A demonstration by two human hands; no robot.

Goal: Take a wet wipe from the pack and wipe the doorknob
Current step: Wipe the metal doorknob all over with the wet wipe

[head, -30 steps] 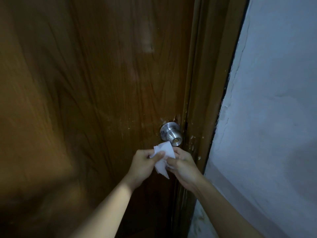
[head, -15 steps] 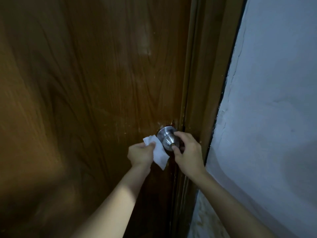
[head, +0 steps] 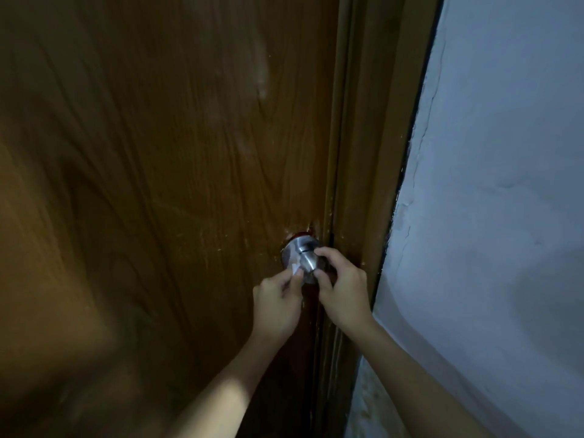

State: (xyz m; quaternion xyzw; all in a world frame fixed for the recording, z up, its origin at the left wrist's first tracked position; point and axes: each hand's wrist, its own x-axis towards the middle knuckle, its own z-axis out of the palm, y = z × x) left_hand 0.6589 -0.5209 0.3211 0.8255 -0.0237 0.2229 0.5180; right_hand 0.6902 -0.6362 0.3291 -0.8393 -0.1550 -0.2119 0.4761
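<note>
Left hand (head: 278, 300) fingers pinch the wet wipe (head: 296, 269) against the doorknob (head: 304, 260) for wiping contact; right hand (head: 343, 287) fingers clamp the doorknob, steadying it.

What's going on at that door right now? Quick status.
Left hand pinching wipe against knob. Right hand gripping knob from the right. Nothing in the way.

A brown wooden door (head: 177, 159) carries a round metal doorknob (head: 300, 252) near its right edge.
</note>
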